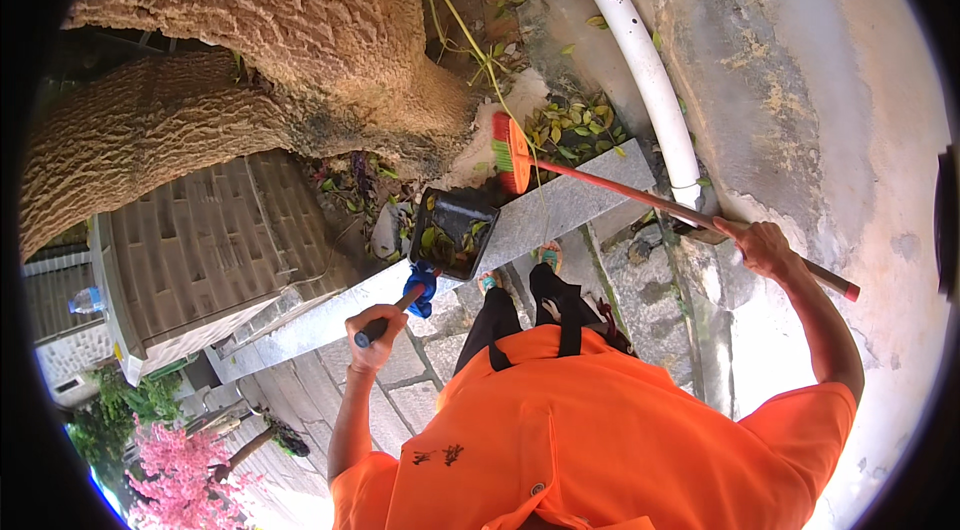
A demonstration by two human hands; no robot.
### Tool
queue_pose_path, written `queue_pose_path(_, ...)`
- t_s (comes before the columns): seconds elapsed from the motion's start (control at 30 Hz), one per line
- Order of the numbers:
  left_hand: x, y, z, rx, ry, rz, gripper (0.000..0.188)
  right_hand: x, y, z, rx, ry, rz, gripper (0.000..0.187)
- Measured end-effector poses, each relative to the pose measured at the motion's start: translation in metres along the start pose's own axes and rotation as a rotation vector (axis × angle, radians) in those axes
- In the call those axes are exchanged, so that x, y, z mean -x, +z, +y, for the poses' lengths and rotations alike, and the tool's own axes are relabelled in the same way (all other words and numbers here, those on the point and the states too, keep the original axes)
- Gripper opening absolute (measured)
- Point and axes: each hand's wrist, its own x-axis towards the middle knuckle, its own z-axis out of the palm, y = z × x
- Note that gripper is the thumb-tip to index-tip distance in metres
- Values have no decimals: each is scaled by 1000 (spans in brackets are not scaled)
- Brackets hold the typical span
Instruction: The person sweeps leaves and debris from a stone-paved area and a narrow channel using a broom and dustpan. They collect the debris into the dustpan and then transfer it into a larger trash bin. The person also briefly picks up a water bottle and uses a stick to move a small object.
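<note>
My left hand [374, 338] is closed around the dark handle of a long-handled dustpan [470, 213]. The black pan rests at the pale stone kerb, with some green and yellow leaves inside, and a blue wrapping [421, 292] is bunched on its handle. My right hand [762, 248] grips the upper part of a broom's reddish stick [640, 196]. At the far end, the orange broom head [517, 156] with red and green bristles lies just beyond the pan, apart from it. Fallen leaves [580, 126] are heaped to the right of the bristles.
A thick tree trunk [330, 50] fills the far left. On the right, a white drainpipe [640, 50] runs along a stained wall [800, 110]. The stone kerb [590, 198] crosses before my feet on paving slabs [410, 400]. A brown box-like structure [210, 250] stands left.
</note>
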Motion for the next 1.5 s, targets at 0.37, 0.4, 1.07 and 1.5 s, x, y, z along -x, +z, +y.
queue_pose_path(0.37, 65, -35, -1, 24, -221, 276, 4, 68, -42, 9, -71, -63, 86, 62)
queue_pose_path(0.4, 68, -36, 0, 27, -258, 271, 4, 69, -45, 3, -132, -113, 109, 59)
queue_pose_path(1.07, 80, -31, 14, 33, -250, 239, 3, 8, -16, -19, 287, -52, 332, 64)
queue_pose_path(1.5, -70, 56, 56, -189, 354, -216, 11, 85, 8, 27, -1155, 432, 20, 47)
